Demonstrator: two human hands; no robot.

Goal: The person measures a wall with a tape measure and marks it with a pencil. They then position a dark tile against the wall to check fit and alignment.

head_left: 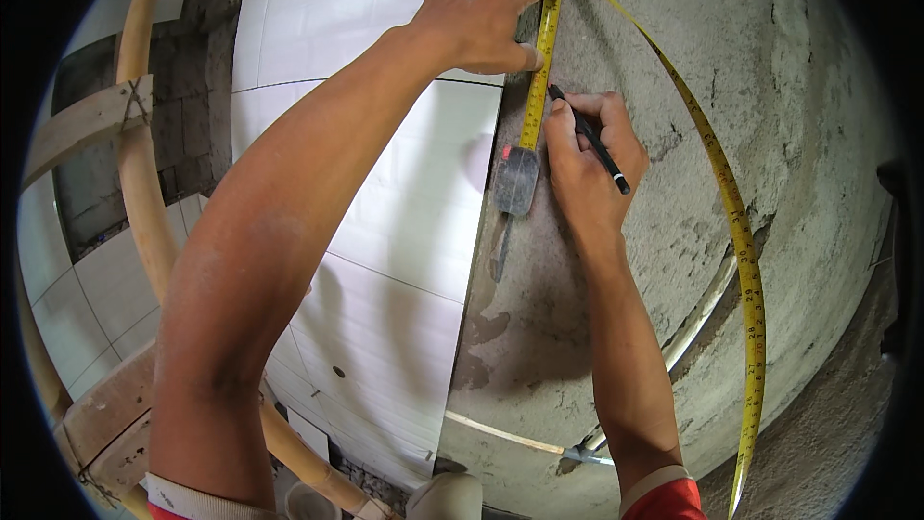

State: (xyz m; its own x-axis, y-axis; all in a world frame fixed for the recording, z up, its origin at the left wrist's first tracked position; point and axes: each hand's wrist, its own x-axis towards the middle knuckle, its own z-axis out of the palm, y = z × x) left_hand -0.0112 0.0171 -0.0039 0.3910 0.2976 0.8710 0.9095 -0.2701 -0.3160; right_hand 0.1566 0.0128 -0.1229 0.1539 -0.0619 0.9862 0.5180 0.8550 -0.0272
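Note:
My left hand (481,19) is spread flat at the upper edge of the white wall tiles (414,164). Its index finger and thumb press the yellow blade of a tape measure (547,34) against the bare cement wall, just right of the tiles. The tape's grey, partly clear case (517,180) hangs below. From the top the blade bends over and loops down the right side, past the lower edge. Beside the straight stretch, my right hand (597,149) grips a slim black pencil (595,144), its tip close to the blade and the wall.
Bamboo poles (144,193) and a wooden plank (87,130) stand at the left. A pale pipe (703,318) runs in a groove in the cement wall (664,260). At the bottom are a rounded pale object (448,498) and a bucket-like container (310,501).

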